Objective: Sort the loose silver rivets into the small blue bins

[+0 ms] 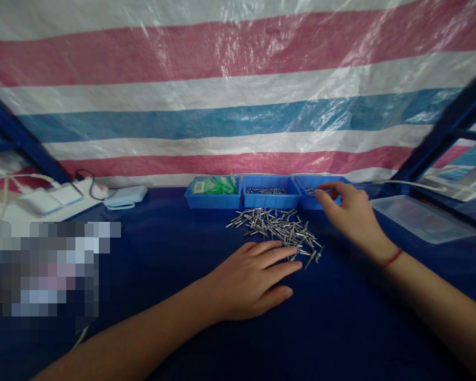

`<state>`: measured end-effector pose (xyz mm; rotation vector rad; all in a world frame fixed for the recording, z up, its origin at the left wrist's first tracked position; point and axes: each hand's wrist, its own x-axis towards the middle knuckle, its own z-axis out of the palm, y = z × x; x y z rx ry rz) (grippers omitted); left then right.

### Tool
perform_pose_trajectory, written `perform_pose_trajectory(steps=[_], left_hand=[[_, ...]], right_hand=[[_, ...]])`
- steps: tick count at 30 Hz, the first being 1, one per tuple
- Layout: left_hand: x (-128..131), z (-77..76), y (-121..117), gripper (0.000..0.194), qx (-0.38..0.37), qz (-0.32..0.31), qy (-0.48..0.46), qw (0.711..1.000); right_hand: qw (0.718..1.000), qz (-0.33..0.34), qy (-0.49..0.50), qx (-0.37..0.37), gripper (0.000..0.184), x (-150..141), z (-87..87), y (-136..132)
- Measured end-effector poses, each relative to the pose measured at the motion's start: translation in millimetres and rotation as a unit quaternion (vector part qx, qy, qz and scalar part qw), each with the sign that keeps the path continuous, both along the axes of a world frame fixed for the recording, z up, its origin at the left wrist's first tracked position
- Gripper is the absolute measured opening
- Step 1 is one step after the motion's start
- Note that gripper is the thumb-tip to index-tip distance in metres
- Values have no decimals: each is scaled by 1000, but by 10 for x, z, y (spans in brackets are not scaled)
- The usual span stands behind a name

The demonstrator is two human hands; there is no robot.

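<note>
A striped woven plastic sheet (230,121) hangs as the backdrop, and before it spreads the dark blue tabletop (150,248), whose wide bare stretch on the near side leaves both forearms room to work without crossing. Along the back stand three blue bins side by side: the left bin (214,201) holds a green packet (220,185), the middle bin (272,201) holds slim metal pieces, and the right bin (307,201) also shows some, partly covered by a hand. A translucent plastic lid (424,219) lies flat to the right, best kept clear of the right elbow's path. The pile of blind rivets (275,225), as they appear to be, is spread loosely on the tabletop just in front of the middle and right bins. The left hand (254,278) is palm down at the pile's near edge, fingers spread and gripping nothing; light, flat fingertips would suit it, thinning the heap without scattering it. The right hand (351,209) is over the right bin with thumb and fingers curled; whether a rivet is pinched there cannot be told. Single rivets, being thin and tangled, should handle best lifted by one end, low over the bin.
</note>
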<state>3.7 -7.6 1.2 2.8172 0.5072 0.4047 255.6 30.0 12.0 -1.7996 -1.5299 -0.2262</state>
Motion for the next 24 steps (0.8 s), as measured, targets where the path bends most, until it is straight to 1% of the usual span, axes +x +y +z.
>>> perform_pose_trajectory(steps=[2, 4, 8, 11, 13, 14, 16, 18, 20, 22, 24], left_hand=[[22, -10, -6, 40, 9, 5, 21, 1000], [32, -18, -10, 41, 19, 29, 27, 999], [14, -14, 12, 44, 42, 77, 20, 996], [-25, -5, 78, 37, 64, 101, 27, 992], [-60, -12, 143, 33, 87, 129, 20, 988], [-78, -23, 178, 34, 101, 148, 11, 984], [-109, -58, 245, 42, 117, 197, -6, 973], [-128, -103, 297, 54, 99, 243, -3, 965], [-128, -140, 327, 59, 57, 259, 16, 964], [-114, -156, 334, 54, 24, 241, 29, 970], [-93, -152, 325, 46, 10, 214, 26, 976]], right_hand=[[998, 57, -12, 10, 28, -77, -37, -25], [994, 107, -23, 9, 23, -149, -68, -52], [985, 171, -26, -20, 17, -249, -105, -97], [978, 201, -18, -56, 18, -285, -135, -117], [975, 211, -27, -64, 18, -310, -175, -132], [975, 209, -33, -61, 19, -327, -203, -142], [978, 194, -41, -57, 24, -376, -269, -170], [981, 180, -41, -65, 31, -443, -336, -207], [978, 187, -41, -81, 36, -517, -389, -245], [973, 210, -45, -84, 38, -582, -416, -276], [967, 237, -43, -78, 38, -628, -415, -295]])
